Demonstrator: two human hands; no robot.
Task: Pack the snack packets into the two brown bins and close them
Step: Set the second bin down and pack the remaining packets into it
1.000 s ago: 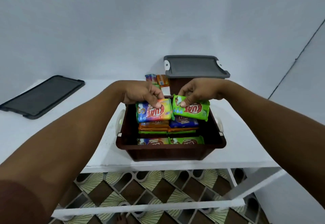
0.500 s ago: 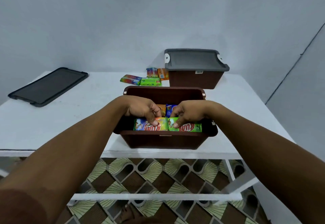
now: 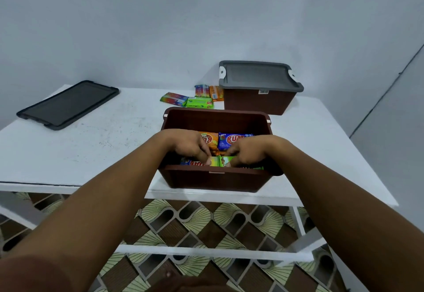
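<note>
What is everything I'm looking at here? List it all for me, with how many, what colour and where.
Open bin: one, brown, near table edge, centre.
Closed bin: one, brown, far right.
Fitted lid: one, grey, on the closed bin.
Loose lid: one, dark grey, flat at far left.
Packets in the open bin: several, orange, blue, green, multicoloured; exact count hidden.
Loose packets: four, green, orange, multicoloured, beside the closed bin.
Table: one, white.
Floor: brown and cream patterned, below the table.
Left hand: pressing a multicoloured packet in the bin.
Right hand: on a green packet.

White table [image 3: 68,154], patterned floor [image 3: 195,223]
</note>
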